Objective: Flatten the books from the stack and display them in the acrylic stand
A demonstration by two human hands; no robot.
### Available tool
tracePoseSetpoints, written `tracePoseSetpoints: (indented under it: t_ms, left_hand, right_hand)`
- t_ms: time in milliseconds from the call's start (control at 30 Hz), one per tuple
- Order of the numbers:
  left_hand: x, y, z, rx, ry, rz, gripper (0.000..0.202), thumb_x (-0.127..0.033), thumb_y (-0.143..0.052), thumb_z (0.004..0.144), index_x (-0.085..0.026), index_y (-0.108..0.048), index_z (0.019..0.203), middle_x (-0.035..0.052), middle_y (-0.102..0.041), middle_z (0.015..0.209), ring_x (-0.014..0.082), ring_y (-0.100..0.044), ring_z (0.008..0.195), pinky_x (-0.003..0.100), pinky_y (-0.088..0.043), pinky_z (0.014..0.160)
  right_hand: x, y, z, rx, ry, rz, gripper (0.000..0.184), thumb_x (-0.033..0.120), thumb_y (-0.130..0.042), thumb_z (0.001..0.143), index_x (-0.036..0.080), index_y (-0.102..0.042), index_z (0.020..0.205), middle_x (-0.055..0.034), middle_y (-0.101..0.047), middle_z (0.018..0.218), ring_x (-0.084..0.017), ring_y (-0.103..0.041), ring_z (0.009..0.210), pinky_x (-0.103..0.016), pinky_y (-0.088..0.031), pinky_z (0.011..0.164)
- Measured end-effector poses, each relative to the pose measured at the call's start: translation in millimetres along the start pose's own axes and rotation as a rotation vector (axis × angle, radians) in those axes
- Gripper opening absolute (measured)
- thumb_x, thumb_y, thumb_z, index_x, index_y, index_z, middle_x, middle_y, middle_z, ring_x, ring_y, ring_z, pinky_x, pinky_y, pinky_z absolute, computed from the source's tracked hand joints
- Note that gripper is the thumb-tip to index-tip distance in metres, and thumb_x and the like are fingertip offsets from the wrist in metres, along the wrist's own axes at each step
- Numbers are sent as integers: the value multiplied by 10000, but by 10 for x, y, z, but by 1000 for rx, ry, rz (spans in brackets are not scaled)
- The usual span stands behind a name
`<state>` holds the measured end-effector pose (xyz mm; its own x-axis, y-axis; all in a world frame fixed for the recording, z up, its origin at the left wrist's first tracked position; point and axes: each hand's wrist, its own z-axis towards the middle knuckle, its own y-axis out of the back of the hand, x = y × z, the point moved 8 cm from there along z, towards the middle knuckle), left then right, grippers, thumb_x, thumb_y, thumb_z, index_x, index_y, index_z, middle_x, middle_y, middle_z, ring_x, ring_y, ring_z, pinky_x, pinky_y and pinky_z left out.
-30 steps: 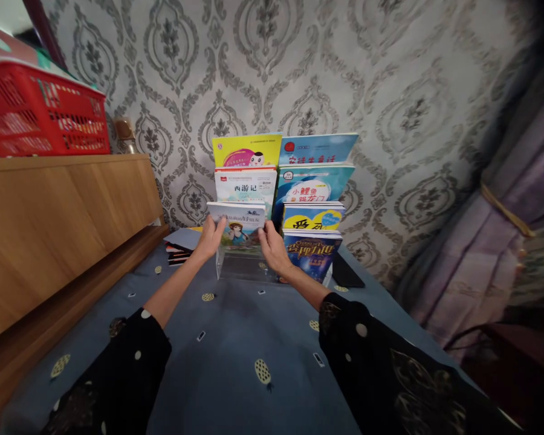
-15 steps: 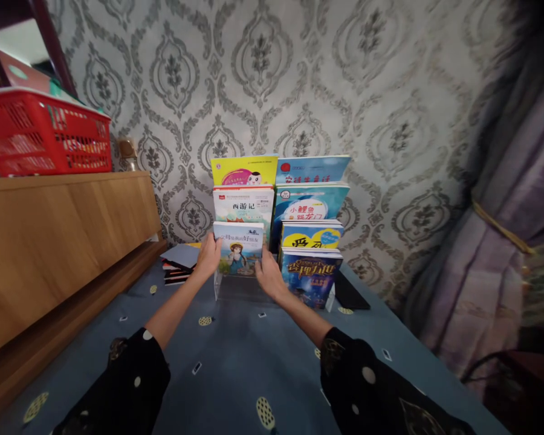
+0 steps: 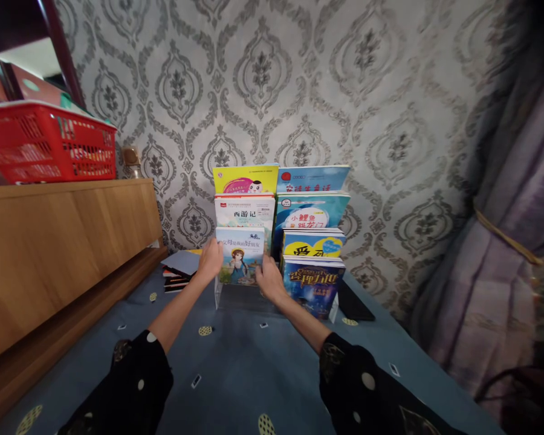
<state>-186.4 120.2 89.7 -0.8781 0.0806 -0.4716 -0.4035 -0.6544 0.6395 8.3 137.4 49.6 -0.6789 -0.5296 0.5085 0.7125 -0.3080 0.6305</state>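
Observation:
Both my hands hold a picture book with a girl on its cover (image 3: pixel 241 260). My left hand (image 3: pixel 210 261) grips its left edge and my right hand (image 3: pixel 268 278) grips its lower right edge. The book stands upright in the left column of a clear tiered book stand (image 3: pixel 242 298) on a blue patterned bedspread (image 3: pixel 236 362). Two books rise behind it, a white one (image 3: pixel 245 208) and a yellow one (image 3: pixel 245 179). The right column holds several books, with a dark starry one (image 3: pixel 315 285) in front.
A wooden headboard (image 3: pixel 58 254) runs along the left, with a red plastic basket (image 3: pixel 45 142) on top. A stack of books (image 3: pixel 179 270) lies left of the stand. A dark flat object (image 3: pixel 354 305) lies right of it. Purple curtain (image 3: pixel 503 241) hangs at right.
The girl-cover book has gone down into the stand's left column with both hands on it. My view has tilted up, so everything sits lower in frame.

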Motion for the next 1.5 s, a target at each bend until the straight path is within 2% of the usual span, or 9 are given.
tracePoseSetpoints:
  t_ms: [167, 433, 700, 967, 1200, 1333, 1400, 1500]
  left_hand:
    - [-2, -3, 25, 4, -4, 14, 174, -254, -377, 962, -200, -528, 894, 137, -672, 949, 276, -630, 998, 373, -439, 875]
    - [4, 28, -13, 11, -21, -31, 183, -256, -374, 960, -189, -539, 919, 134, -670, 968, 270, -627, 1012, 376, -444, 897]
    - [32, 112, -115, 43, -48, -91, 193, -279, -382, 958, -189, -549, 919, 129, -665, 940, 288, -624, 990, 409, -458, 902]
    - [65, 121, -167, 83, -85, -163, 205, -267, -394, 954, -167, -571, 978, 142, -666, 991, 293, -616, 1013, 416, -455, 929]
    - [128, 65, -228, 94, -134, -189, 257, -271, -367, 981, -141, -562, 1087, 143, -670, 1065, 270, -616, 1040, 405, -469, 926]
    - [332, -17, -344, 109, -141, -150, 288, -267, -342, 1003, -151, -525, 1193, 126, -647, 1188, 222, -600, 1113, 357, -459, 966]
    - [555, -75, -413, 128, -99, -83, 295, -260, -346, 1003, -150, -517, 1217, 124, -639, 1212, 213, -593, 1129, 350, -451, 985]
    - [1026, -150, -501, 160, 32, 73, 275, -237, -391, 977, -143, -546, 1183, 138, -643, 1195, 238, -581, 1145, 383, -427, 1016]
  right_hand:
    - [-11, -2, 53, 9, -5, -24, 299, 122, -438, 837, 127, -583, 1098, -158, -640, 1012, -257, -626, 942, -351, -475, 872]
    - [-11, 14, -26, 23, 40, -16, 337, 117, -423, 835, 132, -562, 1142, -152, -637, 1035, -265, -604, 1015, -367, -462, 919]
    - [18, 4, -98, 49, 43, 27, 438, 132, -402, 827, 86, -500, 1252, -198, -622, 1137, -299, -576, 1109, -414, -444, 974]
    - [-6, -18, -142, 70, 56, 70, 484, 174, -403, 834, 45, -477, 1295, -235, -606, 1220, -329, -558, 1171, -461, -431, 1019]
    - [-30, -49, -176, 55, 94, 115, 535, 171, -411, 831, 93, -437, 1361, -195, -608, 1252, -330, -550, 1195, -504, -429, 1036]
    - [-54, -27, -245, 16, 107, 163, 571, 202, -417, 856, 102, -403, 1417, -188, -604, 1247, -334, -560, 1189, -534, -433, 1038]
    - [-68, -11, -355, 1, 108, 192, 601, 231, -411, 882, 99, -349, 1465, -198, -580, 1278, -334, -551, 1210, -540, -435, 1041]
    - [-56, -30, -695, -3, 140, 235, 616, 285, -390, 931, 146, -271, 1519, -183, -524, 1375, -315, -496, 1292, -545, -408, 1077]
